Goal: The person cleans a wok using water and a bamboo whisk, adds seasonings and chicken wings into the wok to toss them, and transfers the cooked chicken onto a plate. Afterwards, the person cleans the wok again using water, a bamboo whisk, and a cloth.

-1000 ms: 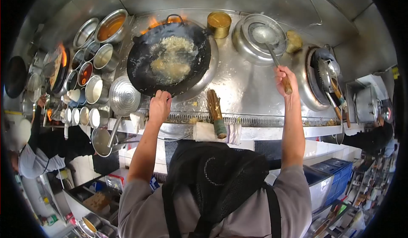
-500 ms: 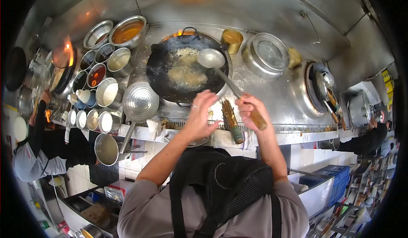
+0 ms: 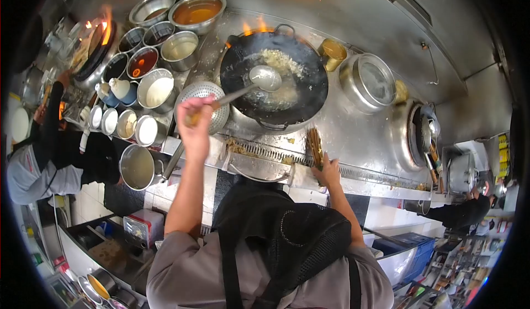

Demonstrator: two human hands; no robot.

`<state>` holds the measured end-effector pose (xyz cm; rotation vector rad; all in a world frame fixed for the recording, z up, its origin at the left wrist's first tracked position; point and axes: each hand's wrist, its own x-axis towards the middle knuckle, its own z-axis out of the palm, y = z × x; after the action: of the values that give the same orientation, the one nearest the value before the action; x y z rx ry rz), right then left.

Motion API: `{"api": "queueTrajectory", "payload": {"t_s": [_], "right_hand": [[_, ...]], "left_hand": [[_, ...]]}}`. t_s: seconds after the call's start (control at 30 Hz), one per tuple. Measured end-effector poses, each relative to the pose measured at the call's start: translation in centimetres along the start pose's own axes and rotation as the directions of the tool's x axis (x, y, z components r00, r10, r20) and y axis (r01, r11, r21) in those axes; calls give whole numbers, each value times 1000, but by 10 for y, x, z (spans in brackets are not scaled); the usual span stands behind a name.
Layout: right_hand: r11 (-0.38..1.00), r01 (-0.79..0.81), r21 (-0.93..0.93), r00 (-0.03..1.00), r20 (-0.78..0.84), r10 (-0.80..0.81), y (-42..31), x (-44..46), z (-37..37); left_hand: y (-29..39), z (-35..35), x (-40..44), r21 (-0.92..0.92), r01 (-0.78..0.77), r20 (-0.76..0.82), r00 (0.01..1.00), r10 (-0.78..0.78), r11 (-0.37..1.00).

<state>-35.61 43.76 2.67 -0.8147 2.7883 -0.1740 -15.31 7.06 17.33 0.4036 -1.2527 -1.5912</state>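
Observation:
My left hand [image 3: 195, 124] is closed around the wooden grip of a long steel ladle [image 3: 242, 92]. The ladle's bowl is over the middle of a black wok [image 3: 237, 69]. Pale chopped bits [image 3: 281, 61] and some bubbling liquid lie in the wok, and steam rises from it. At the front edge of the stove, my right hand [image 3: 328, 172] has its fingers around the lower end of a bamboo wok brush [image 3: 314, 146], whose bristles point up and away from me. Behind my left hand is a perforated strainer [image 3: 220, 120], partly hidden.
Flames show at the wok's back edge. Steel bowls and pots of sauces and powders [image 3: 156, 92] crowd the left. A tin can [image 3: 333, 54] and a lidded steel pot [image 3: 369, 82] stand right of the wok. Another person [image 3: 41, 168] works at the left burner.
The ladle has passed from my right hand to my left, which has swung left. My right hand has come down onto the brush. The view has turned slightly.

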Motion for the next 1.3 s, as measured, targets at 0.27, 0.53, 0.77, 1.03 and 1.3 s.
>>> {"api": "queueTrajectory", "payload": {"t_s": [0.27, 0.53, 0.77, 1.03, 1.3], "right_hand": [[96, -261, 960, 951, 239, 196, 57, -3, -2], [220, -588, 779, 781, 476, 404, 27, -60, -6], [782, -446, 435, 874, 24, 485, 70, -52, 37], [811, -315, 492, 863, -206, 461, 21, -54, -30], [635, -284, 719, 927, 37, 374, -15, -18, -84]], "left_hand": [[-11, -37, 13, -165, 67, -102, 991, -85, 984], [-10, -40, 22, -193, 122, -94, 985, -142, 974], [-8, -31, 33, -149, 111, -41, 992, -118, 983], [-9, -41, 34, -133, 123, -34, 991, -129, 983], [-10, -31, 34, -167, 36, 46, 999, -29, 985]]}}
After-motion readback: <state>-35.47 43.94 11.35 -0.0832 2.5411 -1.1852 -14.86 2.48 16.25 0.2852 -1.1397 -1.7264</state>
